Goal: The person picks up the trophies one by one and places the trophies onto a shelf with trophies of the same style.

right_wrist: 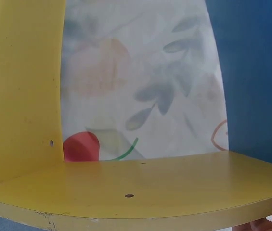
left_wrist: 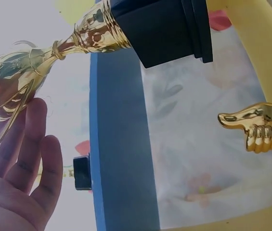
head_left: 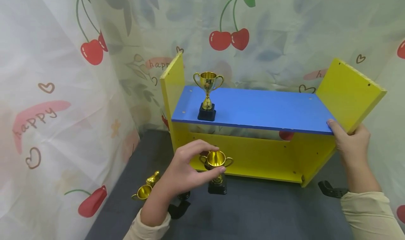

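shelf point(head_left: 253, 109), blue board on yellow frame, is my landmark. from my remote station i note the left hand point(head_left: 186, 171) in front of the shelf's lower left portion, its fingers point(head_left: 212, 172) curled round the bowl of a gold trophy cup point(head_left: 217, 159); the cup's black base sits on the dark table point(head_left: 269, 212) just before the shelf. the right hand point(head_left: 349, 141) grasps the shelf's right end, fingers wrapped on the blue board's corner. a second trophy point(head_left: 207, 95) stands upright on the shelf's left part. a gold thumbs-up figure point(head_left: 153, 178) and another cup point(head_left: 143, 192) lie left of the shelf, on the table.
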Demonstrator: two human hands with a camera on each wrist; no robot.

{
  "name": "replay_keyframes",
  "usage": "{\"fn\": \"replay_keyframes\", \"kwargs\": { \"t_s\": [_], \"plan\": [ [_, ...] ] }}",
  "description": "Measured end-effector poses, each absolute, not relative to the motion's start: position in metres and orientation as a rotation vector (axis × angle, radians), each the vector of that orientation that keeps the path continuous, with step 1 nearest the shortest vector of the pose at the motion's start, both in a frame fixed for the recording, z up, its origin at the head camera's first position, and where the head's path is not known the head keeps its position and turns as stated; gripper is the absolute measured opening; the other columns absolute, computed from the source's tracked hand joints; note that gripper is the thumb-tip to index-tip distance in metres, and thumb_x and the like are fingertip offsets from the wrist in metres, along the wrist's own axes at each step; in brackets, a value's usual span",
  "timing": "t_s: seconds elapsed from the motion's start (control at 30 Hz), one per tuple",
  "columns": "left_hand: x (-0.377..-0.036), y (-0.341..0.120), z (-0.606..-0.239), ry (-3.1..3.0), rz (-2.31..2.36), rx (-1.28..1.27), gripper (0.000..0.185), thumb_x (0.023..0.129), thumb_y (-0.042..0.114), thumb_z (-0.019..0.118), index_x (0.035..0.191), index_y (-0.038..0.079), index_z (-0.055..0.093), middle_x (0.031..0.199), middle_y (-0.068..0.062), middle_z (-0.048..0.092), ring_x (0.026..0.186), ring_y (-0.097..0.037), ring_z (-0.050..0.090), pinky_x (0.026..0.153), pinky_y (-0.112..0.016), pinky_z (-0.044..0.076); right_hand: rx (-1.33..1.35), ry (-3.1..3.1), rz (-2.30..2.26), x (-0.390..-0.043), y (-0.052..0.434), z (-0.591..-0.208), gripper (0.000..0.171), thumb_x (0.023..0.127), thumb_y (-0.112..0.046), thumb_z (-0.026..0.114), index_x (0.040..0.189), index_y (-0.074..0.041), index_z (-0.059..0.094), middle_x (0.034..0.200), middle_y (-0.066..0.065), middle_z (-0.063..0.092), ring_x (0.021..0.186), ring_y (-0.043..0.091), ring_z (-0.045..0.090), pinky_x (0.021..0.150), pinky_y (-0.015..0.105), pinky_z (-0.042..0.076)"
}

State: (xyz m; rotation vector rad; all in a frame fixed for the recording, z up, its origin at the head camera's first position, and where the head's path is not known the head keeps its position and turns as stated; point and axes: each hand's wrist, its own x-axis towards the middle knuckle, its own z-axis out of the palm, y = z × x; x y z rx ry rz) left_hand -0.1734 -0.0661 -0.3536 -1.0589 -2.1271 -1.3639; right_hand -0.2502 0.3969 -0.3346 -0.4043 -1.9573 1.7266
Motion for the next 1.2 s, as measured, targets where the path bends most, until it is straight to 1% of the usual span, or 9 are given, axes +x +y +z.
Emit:
{"fn": "replay_keyframes", "kwargs": {
  "t_s": [0.33,0.57,0.7,0.77,0.9,1.0,1.2],
  "plan": [
    [-0.175,-0.059,-0.347,-2.078,-1.338,-1.107,0.041,0.086,0.022,0.091,0.123,0.018,0.074,0.114,0.005,0.075,0.097,-0.009,0.065,0.086,-0.029,0.059,-0.44,-1.996,1.688,-0.251,0.398,-0.335,0.026,0.095,-0.025,0.078,0.113,-0.029,0.06,0.108,-0.012,0.055,0.093,0.006,0.053,0.071,0.004,0.046],
    [-0.176,-0.056,-0.343,-2.054,-1.322,-1.116,0.051,0.085,0.02,0.092,0.132,0.017,0.072,0.122,0.002,0.076,0.103,-0.01,0.068,0.09,-0.031,0.059,-0.446,-2.034,1.645,-0.251,0.398,-0.336,0.027,0.096,-0.027,0.077,0.115,-0.031,0.058,0.108,-0.013,0.054,0.093,0.005,0.052,0.072,0.004,0.045],
    [-0.177,-0.053,-0.34,-2.044,-1.318,-1.13,0.053,0.085,0.02,0.092,0.133,0.017,0.071,0.124,0.001,0.076,0.105,-0.01,0.068,0.091,-0.032,0.06,-0.437,-2.025,1.652,-0.251,0.397,-0.336,0.027,0.096,-0.027,0.077,0.116,-0.031,0.059,0.109,-0.013,0.054,0.094,0.006,0.052,0.073,0.005,0.045],
    [-0.178,-0.051,-0.339,-2.034,-1.319,-1.143,0.053,0.085,0.02,0.092,0.133,0.016,0.071,0.122,0.0,0.076,0.103,-0.009,0.068,0.091,-0.031,0.06,-0.432,-2.016,1.665,-0.251,0.397,-0.336,0.028,0.096,-0.027,0.077,0.117,-0.03,0.059,0.109,-0.013,0.054,0.095,0.006,0.052,0.073,0.005,0.045],
    [-0.181,-0.048,-0.335,-2.005,-1.319,-1.182,0.052,0.085,0.018,0.091,0.133,0.014,0.072,0.113,0.002,0.076,0.095,-0.01,0.064,0.086,-0.029,0.059,-0.431,-2.013,1.676,-0.25,0.397,-0.336,0.028,0.096,-0.027,0.077,0.117,-0.03,0.059,0.11,-0.013,0.055,0.095,0.005,0.052,0.073,0.005,0.045],
    [-0.182,-0.045,-0.332,-1.994,-1.312,-1.201,0.048,0.085,0.018,0.091,0.13,0.014,0.074,0.109,0.003,0.075,0.091,-0.009,0.062,0.082,-0.028,0.058,-0.436,-2.023,1.667,-0.25,0.397,-0.336,0.028,0.097,-0.027,0.077,0.118,-0.03,0.059,0.11,-0.013,0.054,0.096,0.005,0.052,0.073,0.005,0.045],
    [-0.183,-0.041,-0.324,-1.985,-1.326,-1.217,0.04,0.085,0.018,0.091,0.123,0.013,0.076,0.108,0.003,0.074,0.092,-0.009,0.064,0.082,-0.027,0.059,-0.438,-2.015,1.667,-0.25,0.398,-0.336,0.026,0.096,-0.027,0.077,0.115,-0.029,0.059,0.109,-0.012,0.054,0.094,0.006,0.052,0.072,0.005,0.045]
  ]
}}
